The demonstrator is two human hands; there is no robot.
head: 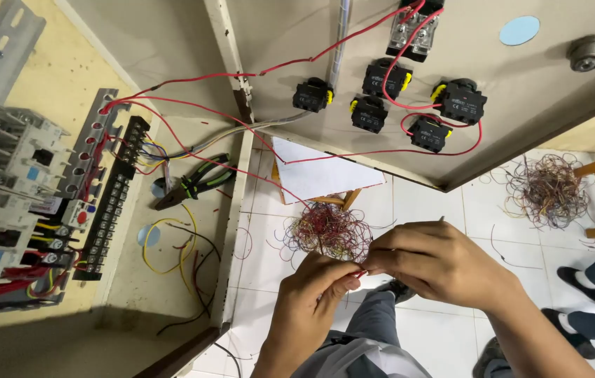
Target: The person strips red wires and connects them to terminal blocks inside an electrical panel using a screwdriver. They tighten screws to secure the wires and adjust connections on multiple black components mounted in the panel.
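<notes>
Red wire (360, 274), pinched between both hands: left hand (315, 297) clamps its end from below, right hand (437, 262) closes on it from beside; wire tangle (329, 231) lies just beyond the fingertips.

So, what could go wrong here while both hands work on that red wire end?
1. The red wire runs taut from the open door's black switch blocks toward the left hand and right hand; a tug might loosen a terminal.
2. Wire tangles on the tiled floor could snag feet.
3. Pliers lie inside, near the terminal strip.
</notes>
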